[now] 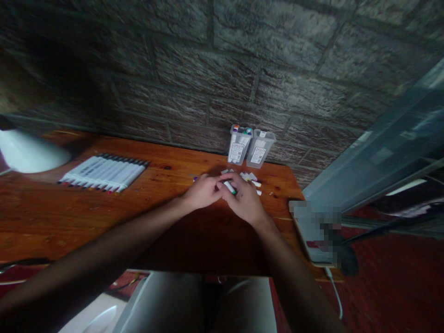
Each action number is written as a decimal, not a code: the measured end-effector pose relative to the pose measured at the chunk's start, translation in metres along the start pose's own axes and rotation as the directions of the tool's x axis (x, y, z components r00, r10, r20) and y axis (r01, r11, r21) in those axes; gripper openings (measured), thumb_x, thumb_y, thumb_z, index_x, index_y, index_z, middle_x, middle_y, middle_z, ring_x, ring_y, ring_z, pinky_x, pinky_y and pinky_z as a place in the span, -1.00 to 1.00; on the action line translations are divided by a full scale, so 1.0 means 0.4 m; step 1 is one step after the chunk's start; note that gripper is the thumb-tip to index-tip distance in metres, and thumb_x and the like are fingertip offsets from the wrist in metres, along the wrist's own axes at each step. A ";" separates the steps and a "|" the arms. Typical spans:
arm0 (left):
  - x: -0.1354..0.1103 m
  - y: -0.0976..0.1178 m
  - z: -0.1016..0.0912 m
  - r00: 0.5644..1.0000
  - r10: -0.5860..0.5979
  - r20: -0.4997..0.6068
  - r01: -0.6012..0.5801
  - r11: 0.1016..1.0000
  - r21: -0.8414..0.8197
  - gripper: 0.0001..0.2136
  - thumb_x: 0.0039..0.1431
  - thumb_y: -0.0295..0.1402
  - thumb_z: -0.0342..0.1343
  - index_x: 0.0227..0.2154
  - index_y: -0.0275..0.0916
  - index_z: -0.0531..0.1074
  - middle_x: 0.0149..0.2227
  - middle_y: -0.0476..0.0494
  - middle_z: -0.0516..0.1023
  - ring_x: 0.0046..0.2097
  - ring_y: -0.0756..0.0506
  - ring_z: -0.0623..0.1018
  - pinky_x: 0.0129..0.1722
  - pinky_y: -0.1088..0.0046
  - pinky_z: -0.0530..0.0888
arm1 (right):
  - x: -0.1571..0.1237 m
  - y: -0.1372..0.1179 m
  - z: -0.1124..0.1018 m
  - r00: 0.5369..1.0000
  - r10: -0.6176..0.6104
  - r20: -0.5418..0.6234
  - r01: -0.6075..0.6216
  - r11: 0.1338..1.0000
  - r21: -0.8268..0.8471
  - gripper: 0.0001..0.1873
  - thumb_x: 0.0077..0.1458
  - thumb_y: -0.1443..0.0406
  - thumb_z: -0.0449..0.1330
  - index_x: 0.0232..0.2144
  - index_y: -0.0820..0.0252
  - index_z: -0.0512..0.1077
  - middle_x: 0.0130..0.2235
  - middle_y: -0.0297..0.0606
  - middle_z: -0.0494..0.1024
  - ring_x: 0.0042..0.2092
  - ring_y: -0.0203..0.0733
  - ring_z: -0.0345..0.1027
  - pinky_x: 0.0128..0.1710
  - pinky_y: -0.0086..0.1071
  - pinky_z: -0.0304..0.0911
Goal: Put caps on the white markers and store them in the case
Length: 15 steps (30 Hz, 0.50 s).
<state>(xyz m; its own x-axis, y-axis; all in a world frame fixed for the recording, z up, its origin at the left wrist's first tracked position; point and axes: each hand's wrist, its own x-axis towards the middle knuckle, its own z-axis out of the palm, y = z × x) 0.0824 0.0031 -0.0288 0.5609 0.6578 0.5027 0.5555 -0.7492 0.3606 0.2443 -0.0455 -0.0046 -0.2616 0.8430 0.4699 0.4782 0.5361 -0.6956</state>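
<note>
My left hand (pixel 205 191) and my right hand (pixel 245 200) meet over the wooden table, fingertips together. Between them is a short white stick with a green end (pixel 229 187), perhaps a small marker or crayon. The closed fingers of my right hand are around it. My left fingers are also closed and reach the same spot, but their tips are partly hidden, so what they grip cannot be made out. Just beyond my hands lie several similar white sticks (pixel 255 183) with coloured ends, some yellow. A purple-ended piece (pixel 195 178) shows beside my left hand.
Two clear plastic boxes stand by the stone wall: one (pixel 237 150) holds colour-capped sticks, the other (pixel 258 153) has a similar label. A row of white markers (pixel 104 172) lies left, near a white lamp (pixel 33 150). A blurred-out device (pixel 314 231) sits at the right edge.
</note>
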 end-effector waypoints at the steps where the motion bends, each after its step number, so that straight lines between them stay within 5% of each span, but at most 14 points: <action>1: -0.001 -0.001 0.000 1.000 0.003 -0.001 -0.003 1.000 0.006 -0.66 0.12 -0.45 0.08 -0.02 -0.22 0.50 -0.37 -0.12 0.65 -0.34 -0.15 0.63 -0.37 0.45 0.42 | 0.000 0.000 0.000 1.000 0.003 0.003 -0.003 1.000 0.000 -0.78 0.22 0.21 0.10 -0.10 0.11 0.38 -0.15 -0.27 0.59 -0.20 -0.20 0.51 -0.16 -0.36 0.37; 15: 0.000 -0.002 0.002 1.000 0.003 0.013 -0.003 1.000 0.000 -0.76 0.11 -0.46 0.08 -0.18 -0.23 0.57 -0.35 -0.12 0.65 -0.31 -0.14 0.63 -0.36 0.46 0.42 | -0.001 -0.006 -0.004 1.000 -0.024 0.017 0.025 0.999 -0.024 -0.79 0.22 0.23 0.10 -0.10 0.11 0.37 -0.11 -0.26 0.58 -0.15 -0.19 0.50 -0.12 -0.34 0.35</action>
<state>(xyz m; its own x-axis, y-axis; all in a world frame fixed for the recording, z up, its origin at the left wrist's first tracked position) 0.0825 0.0036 -0.0296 0.5706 0.6566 0.4931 0.5542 -0.7511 0.3589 0.2446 -0.0472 -0.0021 -0.2876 0.8305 0.4771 0.4916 0.5555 -0.6706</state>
